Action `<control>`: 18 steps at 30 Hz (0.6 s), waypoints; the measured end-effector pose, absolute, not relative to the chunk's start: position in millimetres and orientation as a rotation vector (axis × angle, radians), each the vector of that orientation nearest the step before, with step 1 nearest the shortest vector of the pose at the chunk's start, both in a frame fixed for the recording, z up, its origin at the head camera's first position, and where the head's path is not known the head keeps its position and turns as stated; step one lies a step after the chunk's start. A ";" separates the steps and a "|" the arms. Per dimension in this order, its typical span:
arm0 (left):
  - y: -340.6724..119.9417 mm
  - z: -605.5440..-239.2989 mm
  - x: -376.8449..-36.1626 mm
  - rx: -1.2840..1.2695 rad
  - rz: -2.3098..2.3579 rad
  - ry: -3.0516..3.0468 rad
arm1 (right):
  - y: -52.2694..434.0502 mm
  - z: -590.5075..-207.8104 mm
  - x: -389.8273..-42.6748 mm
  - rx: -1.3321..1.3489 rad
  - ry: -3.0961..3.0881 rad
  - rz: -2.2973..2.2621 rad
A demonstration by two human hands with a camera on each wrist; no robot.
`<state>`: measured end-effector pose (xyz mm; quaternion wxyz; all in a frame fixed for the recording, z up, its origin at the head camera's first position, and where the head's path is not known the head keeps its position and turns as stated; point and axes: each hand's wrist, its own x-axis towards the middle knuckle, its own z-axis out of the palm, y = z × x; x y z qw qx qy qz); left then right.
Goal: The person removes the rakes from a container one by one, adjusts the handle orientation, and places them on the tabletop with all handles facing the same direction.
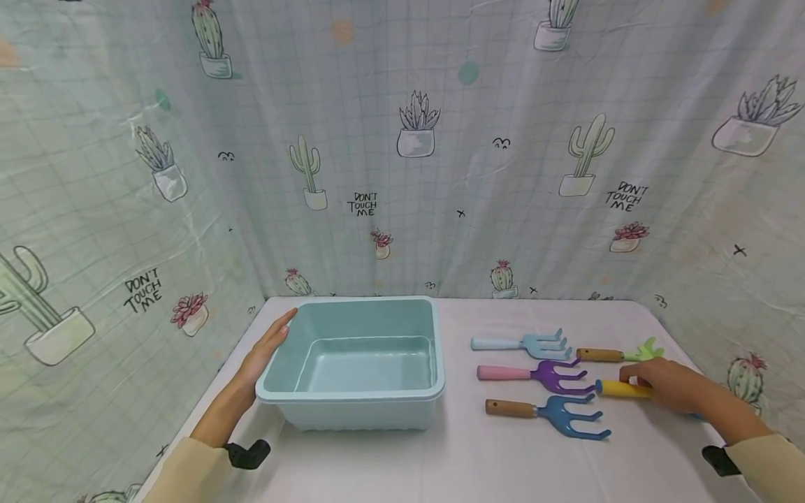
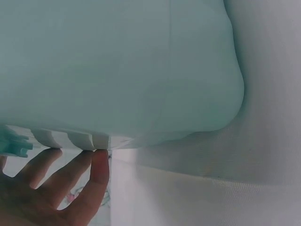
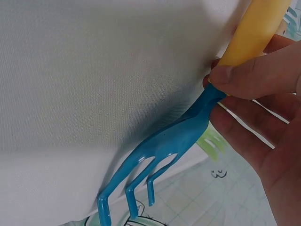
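Note:
A pale blue plastic basin (image 1: 358, 356) stands on the white table (image 1: 440, 461). My left hand (image 1: 272, 342) lies flat against the basin's left wall, fingers straight; in the left wrist view the fingertips (image 2: 99, 162) touch the ribbed lower edge of the basin (image 2: 117, 70). My right hand (image 1: 644, 383) grips a toy rake by its yellow handle (image 1: 619, 389) at the table's right side. The right wrist view shows thumb and fingers (image 3: 235, 77) pinching where the yellow handle (image 3: 256, 33) meets the blue tines (image 3: 160, 155), which lie against the cloth.
Left of my right hand lie a light blue rake (image 1: 525, 344), a purple rake with a pink handle (image 1: 541, 374) and a blue rake with a wooden handle (image 1: 553, 412). A green rake (image 1: 622, 353) lies behind. Cactus-print cloth (image 1: 402, 175) walls the table on three sides.

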<state>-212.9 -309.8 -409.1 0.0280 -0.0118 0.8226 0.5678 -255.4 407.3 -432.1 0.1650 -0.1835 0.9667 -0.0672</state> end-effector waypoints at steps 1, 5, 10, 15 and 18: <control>-309.8 -409.1 -213.3 -0.038 1.751 2.540 | 406.9 -432.2 -255.5 -0.518 2.754 -0.193; -309.5 -408.7 -213.8 -0.056 1.744 2.534 | 405.4 -433.5 -255.8 -0.522 2.753 -0.196; -308.3 -408.6 -212.7 -0.053 1.732 2.548 | 404.1 -435.9 -256.0 -0.525 2.752 -0.198; -307.3 -409.8 -212.3 -0.058 1.723 2.554 | 402.8 -438.4 -255.3 -0.523 2.754 -0.211; -307.2 -410.4 -212.1 -0.073 1.714 2.556 | 402.2 -440.1 -255.2 -0.528 2.761 -0.210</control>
